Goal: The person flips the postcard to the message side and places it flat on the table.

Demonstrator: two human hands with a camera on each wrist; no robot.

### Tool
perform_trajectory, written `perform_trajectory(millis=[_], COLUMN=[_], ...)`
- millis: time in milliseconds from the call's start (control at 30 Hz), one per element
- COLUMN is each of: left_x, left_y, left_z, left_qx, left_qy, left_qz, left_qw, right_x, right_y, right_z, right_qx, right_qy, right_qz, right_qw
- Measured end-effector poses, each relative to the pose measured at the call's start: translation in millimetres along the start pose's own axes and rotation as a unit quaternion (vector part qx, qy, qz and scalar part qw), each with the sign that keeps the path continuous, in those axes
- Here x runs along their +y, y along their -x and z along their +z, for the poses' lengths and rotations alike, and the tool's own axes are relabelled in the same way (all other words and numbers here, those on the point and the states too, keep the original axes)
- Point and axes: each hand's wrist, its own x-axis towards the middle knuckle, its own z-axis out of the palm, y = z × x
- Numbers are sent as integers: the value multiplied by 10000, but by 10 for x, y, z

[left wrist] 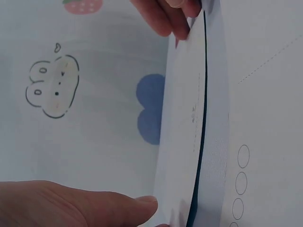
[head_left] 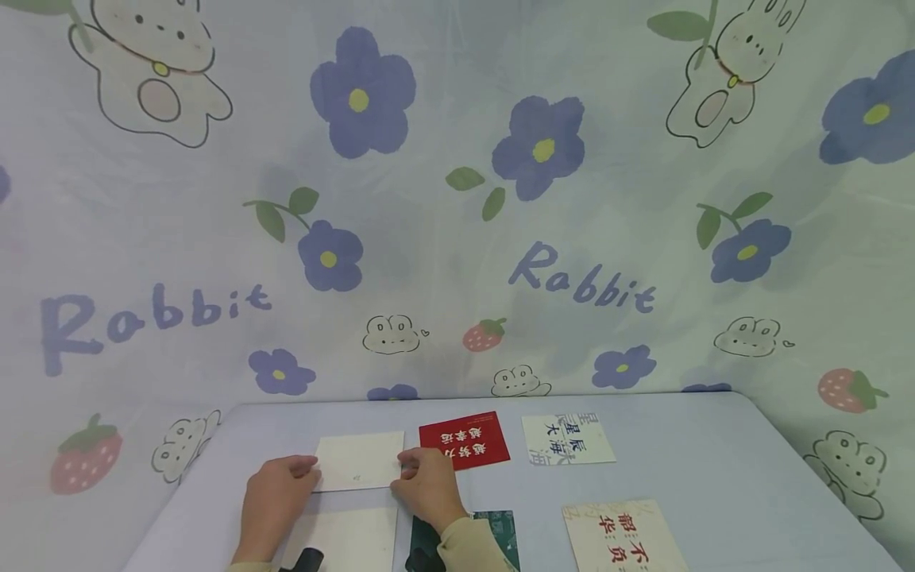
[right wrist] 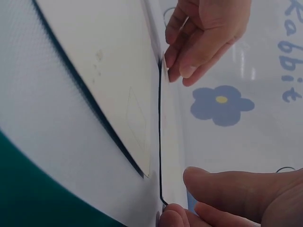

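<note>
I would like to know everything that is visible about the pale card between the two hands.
The pale card is a thin off-white rectangle, apparently stiff paper, with a small faint mark towards its near edge. It looks flat and unbent, left of the red card; whether it is lifted is unclear. The left hand holds its left end, the right hand its right.

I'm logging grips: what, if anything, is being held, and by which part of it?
The farther white card, the left hand pinching its left edge, the right hand its right edge.
</note>
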Motion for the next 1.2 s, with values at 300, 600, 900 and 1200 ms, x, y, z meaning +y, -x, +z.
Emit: perform_trajectory(millis=[300,600,900,1200], left_x=[16,27,62,110], left_y=[4,7,18,30], left_z=[-7,-47,-55,-89], left_qx=[40,100,162,137], left_qy=[72,179,235,223], left_qz=[-20,-67,-101,85], left_qw=[10000,9998,9995,9996], right_x=[-28,-106,-259,-386], right_y=[22,45,97,144], right_z=[-28,-92,-171,-282], right_qx=[62,57,-45,-68], right_qy=[13,-217,-418,-379], right_qz=[-12,112,-107,-196], right_qw=[10000,9997,9991,9991])
